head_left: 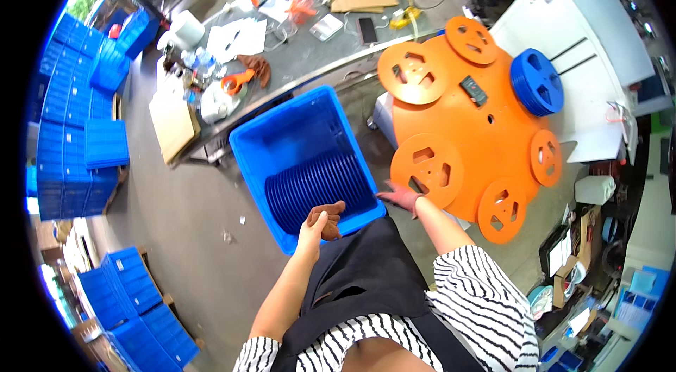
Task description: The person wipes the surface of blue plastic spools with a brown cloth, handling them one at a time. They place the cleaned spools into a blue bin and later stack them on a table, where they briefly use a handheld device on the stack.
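A blue plastic bin (290, 131) stands in front of me, with a row of dark blue ribbed discs (317, 185) packed on edge inside. My left hand (324, 223), with brown glove fabric over its fingers and a bare thumb, is curled above the bin's near side; what it may hold is hidden. My right hand (401, 197), in a reddish glove, has its fingers stretched out between the bin's right rim and an orange disc (451, 161) with cut-outs. That disc sits on a large round orange table (486, 136).
More orange discs (501, 211) and a stack of blue discs (536, 82) sit around the orange table. Behind the bin, a grey workbench (303, 59) carries papers, bottles, a phone (367, 30) and an orange tape dispenser (237, 81). Blue crates (105, 143) are stacked at left.
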{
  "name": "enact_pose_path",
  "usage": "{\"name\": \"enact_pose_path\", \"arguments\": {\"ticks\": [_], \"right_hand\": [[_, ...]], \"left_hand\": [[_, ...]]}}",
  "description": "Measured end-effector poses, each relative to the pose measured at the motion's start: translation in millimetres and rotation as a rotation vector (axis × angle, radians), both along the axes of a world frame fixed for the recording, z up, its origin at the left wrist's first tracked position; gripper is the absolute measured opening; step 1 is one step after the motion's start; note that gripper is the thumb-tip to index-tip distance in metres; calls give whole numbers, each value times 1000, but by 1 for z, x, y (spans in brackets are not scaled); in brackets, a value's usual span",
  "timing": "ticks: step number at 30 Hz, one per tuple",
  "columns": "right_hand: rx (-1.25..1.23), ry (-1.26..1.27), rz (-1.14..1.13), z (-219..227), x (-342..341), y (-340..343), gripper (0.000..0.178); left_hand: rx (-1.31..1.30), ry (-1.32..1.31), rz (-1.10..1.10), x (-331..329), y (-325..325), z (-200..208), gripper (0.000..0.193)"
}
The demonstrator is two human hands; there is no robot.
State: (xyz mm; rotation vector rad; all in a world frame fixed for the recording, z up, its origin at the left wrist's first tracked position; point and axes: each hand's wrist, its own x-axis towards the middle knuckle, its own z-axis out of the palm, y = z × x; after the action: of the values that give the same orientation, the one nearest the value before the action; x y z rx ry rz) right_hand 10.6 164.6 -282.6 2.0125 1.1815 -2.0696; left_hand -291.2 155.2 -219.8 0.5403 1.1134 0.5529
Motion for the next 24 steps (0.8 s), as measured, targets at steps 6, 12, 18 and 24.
{"name": "enact_pose_path", "arguments": {"ticks": [6, 12, 18, 24], "right_hand": [[315, 619, -392, 52, -83, -56, 81], [389, 591, -1335, 37, 85, -48, 24], [308, -430, -1354, 24, 217, -72, 45], [278, -752, -559, -63, 114, -146, 30]], "left_hand": [[159, -66, -160, 72, -21, 43, 83], [265, 28, -99, 23, -35, 52, 72], [-10, 326, 169, -21, -72, 71, 59], [-56, 255, 138, -72, -116, 31, 50]]}}
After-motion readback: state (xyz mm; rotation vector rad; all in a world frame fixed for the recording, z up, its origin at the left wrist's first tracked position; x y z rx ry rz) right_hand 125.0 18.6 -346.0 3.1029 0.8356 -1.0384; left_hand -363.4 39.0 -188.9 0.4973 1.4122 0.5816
